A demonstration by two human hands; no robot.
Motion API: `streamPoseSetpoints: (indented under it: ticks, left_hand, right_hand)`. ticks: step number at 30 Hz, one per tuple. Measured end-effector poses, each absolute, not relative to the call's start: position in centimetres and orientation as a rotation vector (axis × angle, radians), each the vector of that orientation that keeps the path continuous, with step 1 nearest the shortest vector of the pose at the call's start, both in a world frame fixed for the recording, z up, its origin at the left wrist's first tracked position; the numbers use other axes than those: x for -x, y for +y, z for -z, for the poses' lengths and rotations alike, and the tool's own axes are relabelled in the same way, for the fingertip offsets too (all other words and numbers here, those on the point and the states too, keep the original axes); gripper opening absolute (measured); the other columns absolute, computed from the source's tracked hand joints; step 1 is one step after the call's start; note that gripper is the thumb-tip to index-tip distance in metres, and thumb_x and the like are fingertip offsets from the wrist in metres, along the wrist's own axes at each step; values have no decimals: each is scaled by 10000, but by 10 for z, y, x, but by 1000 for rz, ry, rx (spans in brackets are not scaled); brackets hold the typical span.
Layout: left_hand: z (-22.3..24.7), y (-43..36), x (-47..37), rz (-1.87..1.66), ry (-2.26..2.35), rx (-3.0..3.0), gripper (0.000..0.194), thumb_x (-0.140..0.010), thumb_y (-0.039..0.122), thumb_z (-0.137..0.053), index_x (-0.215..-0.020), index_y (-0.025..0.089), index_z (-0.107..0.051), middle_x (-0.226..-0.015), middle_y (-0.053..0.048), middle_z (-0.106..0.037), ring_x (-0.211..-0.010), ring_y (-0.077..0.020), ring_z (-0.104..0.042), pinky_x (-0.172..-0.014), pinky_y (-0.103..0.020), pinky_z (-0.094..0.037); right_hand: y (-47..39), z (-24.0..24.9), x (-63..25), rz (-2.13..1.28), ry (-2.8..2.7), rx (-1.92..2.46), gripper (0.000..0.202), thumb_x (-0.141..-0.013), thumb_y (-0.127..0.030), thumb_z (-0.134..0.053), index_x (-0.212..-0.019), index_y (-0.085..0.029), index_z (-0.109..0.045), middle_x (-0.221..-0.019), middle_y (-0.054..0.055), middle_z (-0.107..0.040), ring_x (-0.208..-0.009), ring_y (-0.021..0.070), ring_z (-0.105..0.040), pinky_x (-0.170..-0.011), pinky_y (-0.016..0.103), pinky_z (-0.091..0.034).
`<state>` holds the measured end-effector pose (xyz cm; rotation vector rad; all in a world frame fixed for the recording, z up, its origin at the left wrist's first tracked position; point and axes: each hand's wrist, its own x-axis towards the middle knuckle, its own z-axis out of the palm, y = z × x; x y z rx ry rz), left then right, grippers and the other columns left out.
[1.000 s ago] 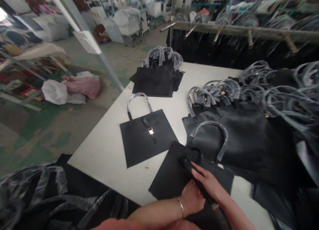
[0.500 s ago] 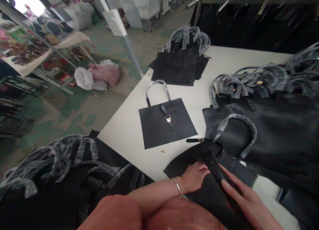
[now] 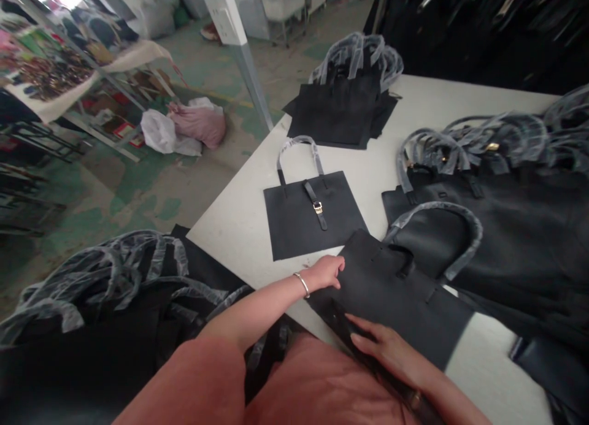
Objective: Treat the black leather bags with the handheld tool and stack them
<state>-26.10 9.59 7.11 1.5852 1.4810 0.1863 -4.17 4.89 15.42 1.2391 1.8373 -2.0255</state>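
A black leather handbag panel [image 3: 391, 290] lies flat at the table's near edge, a wrapped handle [image 3: 470, 229] arching beyond its slotted top. My left hand [image 3: 324, 273], with a bangle on its wrist, has its fingers curled at the panel's left edge. Close to my body, my right hand [image 3: 384, 345] is closed on a dark leather piece [image 3: 343, 327], seen nearly edge-on; a small metallic glint shows near its lower end. Past my left hand lies a finished-looking black handbag [image 3: 313, 219] with a gold-buckled strap and wrapped handles.
Black bags with plastic-wrapped handles are piled at the right [image 3: 519, 210], far side [image 3: 340, 109] and lower left [image 3: 105, 314]. A metal post with a socket box [image 3: 227, 17] stands beyond the white table [image 3: 221, 229]. Sacks [image 3: 197, 124] lie on the floor.
My left hand has moved left to the panel's edge. My right hand has come down and left towards my body, lowering the dark piece and uncovering the flat panel.
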Motion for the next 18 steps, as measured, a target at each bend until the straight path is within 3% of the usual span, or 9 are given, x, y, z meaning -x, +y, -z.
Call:
streamPoseSetpoints:
  ticks: [2, 4, 6, 11, 18]
  left_hand:
    - [-73, 97, 260, -166, 1491, -1567, 459, -527, 155, -876, -869, 181, -572, -664, 70, -530, -629, -122, -504, -611, -231, -334]
    - [-74, 99, 260, -148, 1499, -1557, 468, -517, 160, -882, -859, 183, -563, -665, 71, -535, -631, -122, -508, -622, -232, -338]
    - [-75, 100, 258, -133, 1503, -1557, 474, -510, 165, -886, -845, 187, -553, -651, 78, -526, -620, -119, -510, -620, -231, -339]
    - [-74, 103, 255, -100, 1517, -1553, 503, -472, 166, -902, -812, 189, -531, -608, 90, -513, -576, -110, -518, -571, -220, -332]
    - [-88, 103, 252, -23, 1636, -1553, 580, -469, 213, -902, -915, 190, -532, -640, 69, -588, -615, -144, -599, -598, -226, -401]
  right_hand:
    - [50, -155, 48, 2051, 1754, -1264, 531, -857, -514, -533, -1332, -277, -559, -1075, 42, -752, -825, 257, -727, -808, 391, -557]
    - [52, -157, 57, 2034, 1752, -1278, 521, -849, -513, -528, -1318, -291, -575, -918, 29, -781, -663, 233, -722, -694, 364, -575]
    - [55, -160, 67, 1995, 1853, -1265, 492, -829, -491, -554, -1274, -291, -619, -931, 32, -782, -780, 252, -726, -772, 366, -559]
    - [60, -158, 102, 1897, 2036, -1167, 489, -814, -432, -573, -1260, -242, -634, -1235, 71, -681, -1141, 299, -613, -998, 400, -432]
    - [46, -172, 113, 1729, 2203, -1059, 541, -793, -394, -577, -1309, -233, -591, -1278, 116, -646, -1174, 351, -582, -988, 435, -423]
